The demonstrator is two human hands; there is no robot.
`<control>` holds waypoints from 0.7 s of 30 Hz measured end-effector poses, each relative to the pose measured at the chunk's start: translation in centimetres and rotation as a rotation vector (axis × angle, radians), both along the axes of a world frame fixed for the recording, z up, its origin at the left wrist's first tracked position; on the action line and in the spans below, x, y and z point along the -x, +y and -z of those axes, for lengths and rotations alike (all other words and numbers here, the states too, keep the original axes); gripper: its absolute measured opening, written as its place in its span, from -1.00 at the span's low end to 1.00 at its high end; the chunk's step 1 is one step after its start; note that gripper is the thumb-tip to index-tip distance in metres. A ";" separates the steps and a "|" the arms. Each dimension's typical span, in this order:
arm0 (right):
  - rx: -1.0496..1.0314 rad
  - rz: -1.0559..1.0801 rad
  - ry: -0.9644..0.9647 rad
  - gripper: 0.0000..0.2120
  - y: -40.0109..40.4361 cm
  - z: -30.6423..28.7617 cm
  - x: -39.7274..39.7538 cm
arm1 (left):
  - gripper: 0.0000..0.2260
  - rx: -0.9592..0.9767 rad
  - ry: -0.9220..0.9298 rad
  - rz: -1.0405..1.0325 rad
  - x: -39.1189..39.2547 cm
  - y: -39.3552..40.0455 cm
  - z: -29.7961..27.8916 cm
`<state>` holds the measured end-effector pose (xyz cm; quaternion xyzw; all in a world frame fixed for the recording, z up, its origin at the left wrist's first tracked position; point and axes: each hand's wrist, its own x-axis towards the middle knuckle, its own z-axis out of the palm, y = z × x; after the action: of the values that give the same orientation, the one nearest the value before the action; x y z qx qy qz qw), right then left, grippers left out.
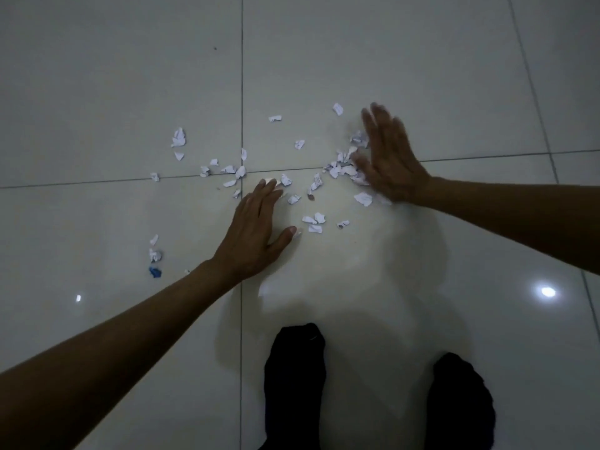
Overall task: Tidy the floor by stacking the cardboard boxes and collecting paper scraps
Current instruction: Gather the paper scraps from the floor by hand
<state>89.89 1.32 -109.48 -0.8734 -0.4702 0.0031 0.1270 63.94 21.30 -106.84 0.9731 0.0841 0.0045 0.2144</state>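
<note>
Many paper scraps (293, 177) between flat hands; blue scrap (155, 272) apart.

right hand (388, 157) fingers motion-blurred, covers part of scrap pile (344, 167). left hand (256, 228) hides a scrap at fingertips. Both forearms and dark feet (295, 384) cut by frame edges.

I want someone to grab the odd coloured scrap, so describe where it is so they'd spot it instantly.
Start at the left forearm crossing the tiled floor. Just above it, left of the wrist, lies the blue scrap, below a small white crumpled scrap. It is the only blue piece; all others are white.
</note>
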 end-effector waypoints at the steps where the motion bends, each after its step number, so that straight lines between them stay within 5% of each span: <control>1: -0.035 0.108 0.065 -0.31 -0.2 0.0 -0.8 | -0.34 -0.008 -0.006 -0.037 0.7 -0.3 0.1; 7: -0.091 0.552 0.357 -0.31 -1.7 0.6 -3.5 | -0.16 -0.095 0.024 -0.352 6.6 0.8 0.9; 13: -0.029 0.214 0.304 -0.30 0.9 1.5 1.8 | -0.12 -0.048 0.163 -0.782 12.5 3.5 1.7; 21: -0.075 0.039 0.405 -0.27 4.2 0.8 7.2 | -0.11 0.009 0.156 -0.761 8.8 2.3 2.3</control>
<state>82.73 5.48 -110.25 -0.8585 -0.4179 0.1587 0.2515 55.18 23.59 -109.13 0.8688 0.4551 0.0095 0.1946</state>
